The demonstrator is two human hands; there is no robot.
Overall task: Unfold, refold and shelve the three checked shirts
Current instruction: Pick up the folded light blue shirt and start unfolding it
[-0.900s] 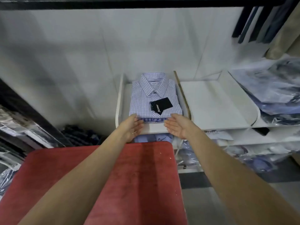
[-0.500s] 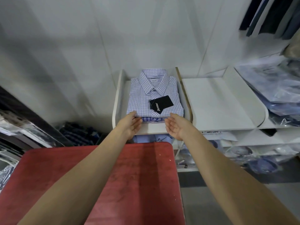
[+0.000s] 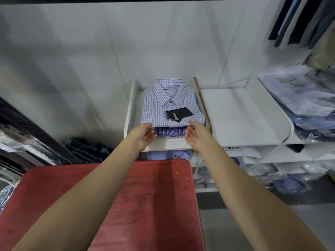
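— Checked shirts, folded and stacked, sit in the left compartment of the white shelf, don't they?

— Yes. The top one is a pale blue-and-white check, collar toward the wall, with a black hang tag lying on its front. Under it a darker blue checked shirt shows along the front edge of the stack. I cannot tell how many lie below that.

— Where are the hands?

— Both reach across the red counter to the front edge of the stack. The left hand is at the left front corner, the thumb lying on top of the pale shirt's edge and the fingers curled in against the darker shirt beneath. The right hand is at the right front corner in the same way, thumb over the top shirt's hem, fingers bent toward the side of the stack.

— So they pinch the cloth?

— It looks so: each hand has the top shirt's front edge between thumb and fingers. How far the fingertips go under, I cannot tell.

— What else is near?

— A wooden divider stands just right of the stack, and beyond it a bare white compartment. Further right lie shirts in clear plastic bags, and more bagged shirts fill the lower shelves. Dark garments hang at the top right. Left of the shelf, by the wall, sits a heap of dark checked fabric.
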